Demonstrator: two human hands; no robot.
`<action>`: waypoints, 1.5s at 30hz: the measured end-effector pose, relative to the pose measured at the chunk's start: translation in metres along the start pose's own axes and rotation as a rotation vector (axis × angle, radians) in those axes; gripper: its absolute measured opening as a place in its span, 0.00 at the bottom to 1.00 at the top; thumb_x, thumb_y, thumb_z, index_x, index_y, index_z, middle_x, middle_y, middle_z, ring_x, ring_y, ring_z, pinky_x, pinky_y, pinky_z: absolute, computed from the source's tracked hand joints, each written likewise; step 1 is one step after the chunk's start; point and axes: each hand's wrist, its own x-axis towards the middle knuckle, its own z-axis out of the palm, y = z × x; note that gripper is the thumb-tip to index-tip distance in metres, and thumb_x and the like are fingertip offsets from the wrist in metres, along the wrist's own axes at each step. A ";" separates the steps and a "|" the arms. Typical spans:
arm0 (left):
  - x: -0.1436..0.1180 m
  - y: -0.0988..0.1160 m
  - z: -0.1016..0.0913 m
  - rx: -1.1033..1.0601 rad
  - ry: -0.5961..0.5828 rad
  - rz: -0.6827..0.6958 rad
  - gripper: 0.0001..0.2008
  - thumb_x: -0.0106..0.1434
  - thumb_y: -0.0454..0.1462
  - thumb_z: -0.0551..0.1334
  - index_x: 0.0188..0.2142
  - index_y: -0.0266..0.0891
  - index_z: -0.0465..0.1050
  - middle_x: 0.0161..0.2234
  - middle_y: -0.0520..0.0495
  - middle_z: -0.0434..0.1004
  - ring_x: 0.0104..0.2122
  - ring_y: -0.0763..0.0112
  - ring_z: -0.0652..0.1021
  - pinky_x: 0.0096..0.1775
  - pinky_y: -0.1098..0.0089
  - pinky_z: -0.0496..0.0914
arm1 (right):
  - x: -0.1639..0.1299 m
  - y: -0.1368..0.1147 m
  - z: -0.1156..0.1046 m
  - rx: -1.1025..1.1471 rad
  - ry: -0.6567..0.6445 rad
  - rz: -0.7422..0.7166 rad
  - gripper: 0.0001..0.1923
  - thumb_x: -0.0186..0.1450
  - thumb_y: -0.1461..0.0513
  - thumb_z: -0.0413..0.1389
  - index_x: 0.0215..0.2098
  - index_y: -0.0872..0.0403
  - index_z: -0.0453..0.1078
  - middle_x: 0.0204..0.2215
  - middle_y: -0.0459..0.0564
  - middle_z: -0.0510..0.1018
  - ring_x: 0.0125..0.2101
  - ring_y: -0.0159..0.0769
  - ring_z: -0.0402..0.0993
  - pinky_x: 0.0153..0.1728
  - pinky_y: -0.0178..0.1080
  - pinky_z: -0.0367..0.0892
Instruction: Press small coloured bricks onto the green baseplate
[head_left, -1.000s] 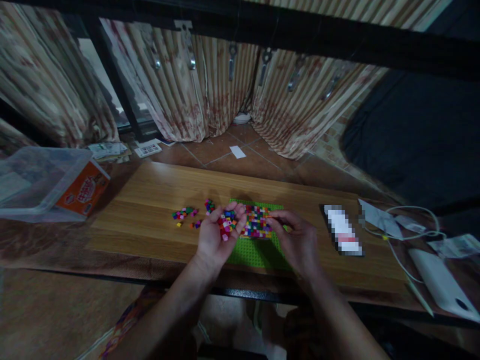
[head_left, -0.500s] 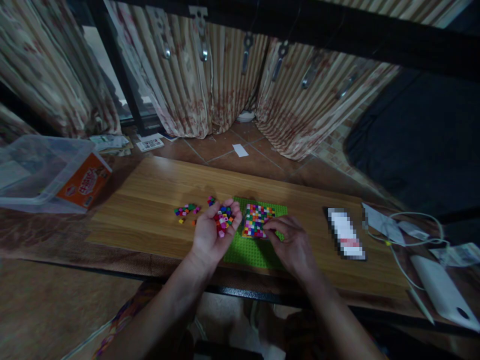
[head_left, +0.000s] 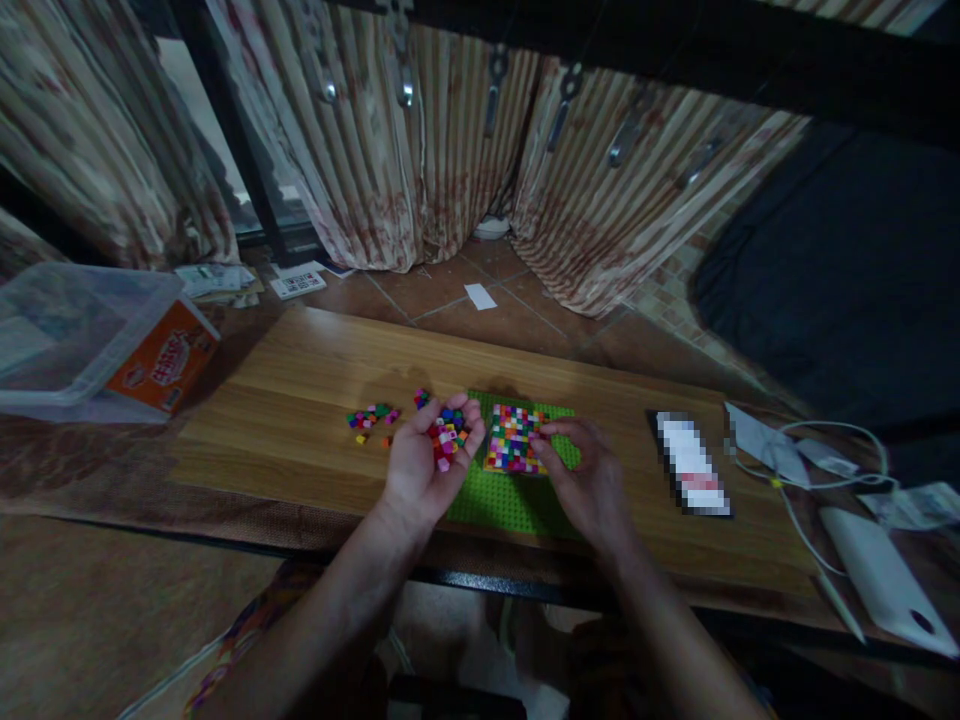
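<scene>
Wooden and long, the surface (head_left: 300, 370) runs across the view, with striped curtains (head_left: 420, 150) hanging behind it. At its far left stands a clear plastic bin (head_left: 67, 340) with an orange label on its side; what lies inside is too dim to tell. On the right edge are a white power bank (head_left: 881, 580) and a looped white cable (head_left: 817, 450).

Near the middle lies a green baseplate (head_left: 517, 500), and on its far half sits a square patch of many-coloured bricks (head_left: 514, 438) pressed onto the studs. The right hand (head_left: 589, 480) rests on the baseplate just beside that patch, its fingers (head_left: 559, 430) pinched narrow at the patch's right edge; whether they grip a brick cannot be told. The left hand (head_left: 424, 465) is palm up, cupped wide at the baseplate's left edge, carrying a small heap of loose bricks (head_left: 448, 432). Farther left on the bare wood lies a scatter of spare bricks (head_left: 373, 417).
</scene>
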 end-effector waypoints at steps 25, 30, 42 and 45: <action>-0.008 -0.021 0.000 0.113 -0.166 -0.216 0.18 0.68 0.39 0.51 0.42 0.28 0.75 0.41 0.34 0.79 0.41 0.60 0.80 0.45 0.61 0.74 | -0.001 -0.036 0.000 -0.023 0.052 -0.198 0.11 0.68 0.59 0.52 0.45 0.46 0.75 0.50 0.52 0.70 0.51 0.43 0.66 0.52 0.51 0.63; -0.007 -0.026 0.001 0.095 -0.171 -0.224 0.18 0.68 0.38 0.50 0.43 0.28 0.75 0.37 0.37 0.80 0.39 0.61 0.80 0.44 0.60 0.74 | 0.000 -0.043 -0.005 -0.059 -0.018 -0.283 0.13 0.68 0.62 0.51 0.48 0.45 0.73 0.52 0.51 0.70 0.51 0.43 0.66 0.51 0.51 0.64; -0.006 -0.024 0.001 0.064 -0.129 -0.254 0.16 0.67 0.39 0.52 0.40 0.29 0.76 0.42 0.36 0.79 0.46 0.63 0.78 0.45 0.69 0.73 | -0.005 -0.044 -0.005 -0.001 -0.165 -0.377 0.07 0.66 0.59 0.57 0.41 0.47 0.75 0.38 0.49 0.79 0.40 0.41 0.71 0.43 0.47 0.67; -0.007 -0.023 -0.001 0.132 -0.146 -0.229 0.15 0.66 0.37 0.53 0.36 0.30 0.77 0.39 0.38 0.79 0.40 0.66 0.79 0.39 0.71 0.74 | -0.005 -0.044 -0.004 0.108 -0.146 -0.282 0.07 0.66 0.60 0.56 0.40 0.47 0.75 0.37 0.48 0.79 0.41 0.40 0.72 0.44 0.46 0.66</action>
